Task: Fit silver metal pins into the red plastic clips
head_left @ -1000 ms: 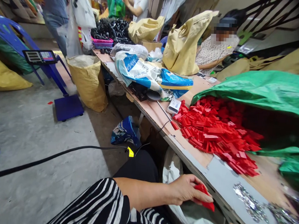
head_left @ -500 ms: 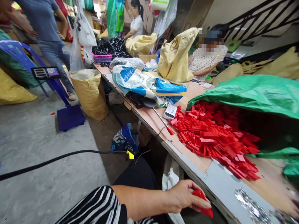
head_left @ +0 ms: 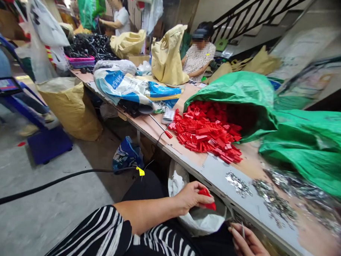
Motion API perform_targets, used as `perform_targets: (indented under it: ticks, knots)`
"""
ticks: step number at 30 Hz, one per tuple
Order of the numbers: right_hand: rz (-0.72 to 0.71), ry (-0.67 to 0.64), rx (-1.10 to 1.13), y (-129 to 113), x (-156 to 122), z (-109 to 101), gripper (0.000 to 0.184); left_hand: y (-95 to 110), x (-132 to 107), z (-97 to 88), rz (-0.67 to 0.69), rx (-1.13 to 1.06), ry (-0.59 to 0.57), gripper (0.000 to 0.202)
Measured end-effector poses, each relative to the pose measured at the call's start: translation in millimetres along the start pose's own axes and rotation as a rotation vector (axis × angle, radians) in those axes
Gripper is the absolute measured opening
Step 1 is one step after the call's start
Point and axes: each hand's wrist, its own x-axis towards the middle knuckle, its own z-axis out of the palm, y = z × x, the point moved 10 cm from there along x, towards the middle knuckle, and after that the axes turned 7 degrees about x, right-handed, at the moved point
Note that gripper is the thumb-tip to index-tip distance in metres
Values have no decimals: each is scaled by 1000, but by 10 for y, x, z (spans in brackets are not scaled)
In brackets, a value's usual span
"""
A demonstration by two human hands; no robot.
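Workbench: Hand and Part Positions

The green sack lies right of centre, its mouth open onto the pile of red parts. The white sack sits at lower centre, below the bench edge. Silver parts lie loose at the right. The left hand, lower centre, grips one red part above the white sack. The right hand, lower right, pinches a thin metallic piece, its shape unclear.

Table with red parts, sacks
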Motion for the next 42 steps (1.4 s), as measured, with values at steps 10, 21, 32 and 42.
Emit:
perform_targets:
  ticks: [10,21,32,42]
  knots:
    - [-92,91,235,-122,-127,-246,38,12,-182,23,-16,91,29,49]
    - [-126,254,388,25,-338,-895,34,-56,-215,101,-84,155,-22,38]
    - [-180,237,360,-7,-300,-775,24,235,-71,115,-25,113,-26,35]
    - [-328,-50,-3,-712,-181,94,19,382,-136,402,78,153,-146,48]
